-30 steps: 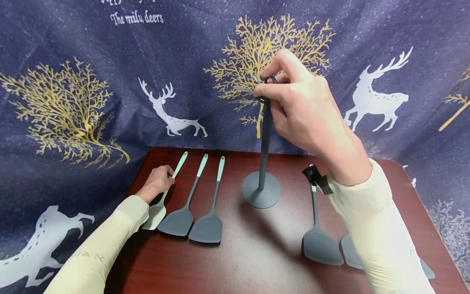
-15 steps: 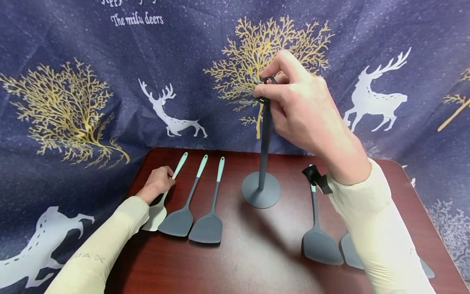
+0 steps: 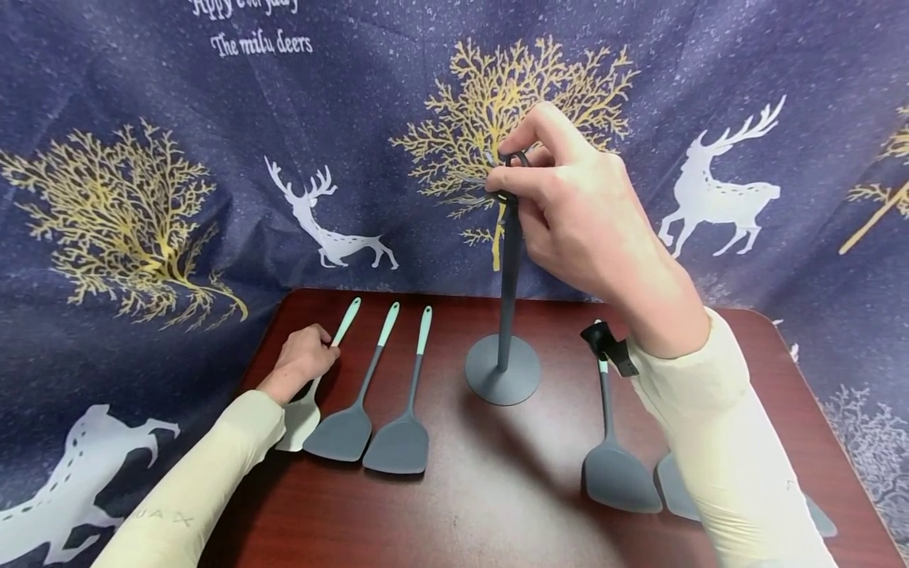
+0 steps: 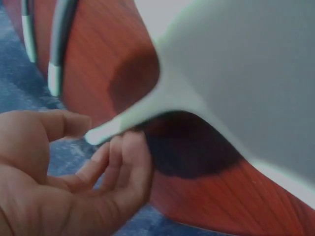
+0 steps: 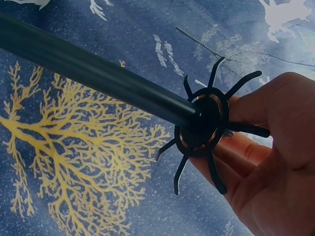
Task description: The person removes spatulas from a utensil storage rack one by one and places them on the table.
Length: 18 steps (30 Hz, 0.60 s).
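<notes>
At the left of the table, my left hand point(image 3: 304, 353) pinches the handle of a pale spatula point(image 3: 301, 422) between thumb and fingers. The left wrist view shows the pale spatula point(image 4: 182, 96) close up, its handle end by the thumb. My right hand point(image 3: 582, 213) is raised and grips the top of a dark grey utensil stand point(image 3: 508, 284), which is upright on a round base point(image 3: 503, 369). In the right wrist view, a ring of curved hooks point(image 5: 202, 123) circles the pole's top, with fingers behind it. Nothing hangs on the hooks visible there.
Two grey spatulas with mint handles, one point(image 3: 342, 430) beside the other point(image 3: 398, 446), lie right of the pale one. Another grey spatula point(image 3: 619, 477) lies under the right wrist, and more blades point(image 3: 678, 489) are partly hidden by the sleeve. A printed cloth point(image 3: 412, 95) hangs behind the table point(image 3: 483, 513).
The head view has shifted slightly, so the scene sits a little lower and further left. Both hands keep their holds; stand and spatulas stay in place.
</notes>
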Motion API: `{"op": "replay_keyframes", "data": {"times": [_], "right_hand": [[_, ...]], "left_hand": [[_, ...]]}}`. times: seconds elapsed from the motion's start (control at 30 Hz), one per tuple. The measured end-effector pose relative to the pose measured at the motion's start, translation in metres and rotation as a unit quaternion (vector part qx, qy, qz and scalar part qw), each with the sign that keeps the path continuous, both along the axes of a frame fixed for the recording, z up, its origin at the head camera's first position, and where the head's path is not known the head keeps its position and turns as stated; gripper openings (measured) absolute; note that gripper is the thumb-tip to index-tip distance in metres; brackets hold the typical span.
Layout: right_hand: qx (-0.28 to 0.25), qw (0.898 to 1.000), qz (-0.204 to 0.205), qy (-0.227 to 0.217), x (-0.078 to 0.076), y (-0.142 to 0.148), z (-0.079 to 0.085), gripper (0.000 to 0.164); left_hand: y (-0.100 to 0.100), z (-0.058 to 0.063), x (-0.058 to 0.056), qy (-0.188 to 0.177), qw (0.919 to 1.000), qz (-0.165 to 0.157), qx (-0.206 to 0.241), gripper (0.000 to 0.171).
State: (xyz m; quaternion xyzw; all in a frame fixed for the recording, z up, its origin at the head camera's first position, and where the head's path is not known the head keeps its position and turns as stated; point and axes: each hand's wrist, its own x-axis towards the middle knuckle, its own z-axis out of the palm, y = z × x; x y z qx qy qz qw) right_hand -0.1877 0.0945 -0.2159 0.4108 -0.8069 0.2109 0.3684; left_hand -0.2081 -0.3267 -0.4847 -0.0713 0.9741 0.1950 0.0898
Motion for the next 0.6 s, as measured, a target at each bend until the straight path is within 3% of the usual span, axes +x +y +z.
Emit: {"op": "replay_keyframes", "data": {"times": [0.17,0.37,0.6], "right_hand": [[-0.001,1.000,-0.001,0.002,0.000,-0.001,0.000,0.041],[-0.003,1.000,-0.002,0.001,0.000,-0.001,0.000,0.041],[-0.009,1.000,-0.001,-0.003,0.000,-0.001,0.000,0.042]], "left_hand": [[0.011,0.011,0.009,0.022,0.9997,0.002,-0.005,0.034],[0.027,0.024,0.016,0.085,0.9962,-0.010,-0.012,0.033],[0.048,0.027,0.027,0.167,0.9857,-0.021,0.003,0.026]]}}
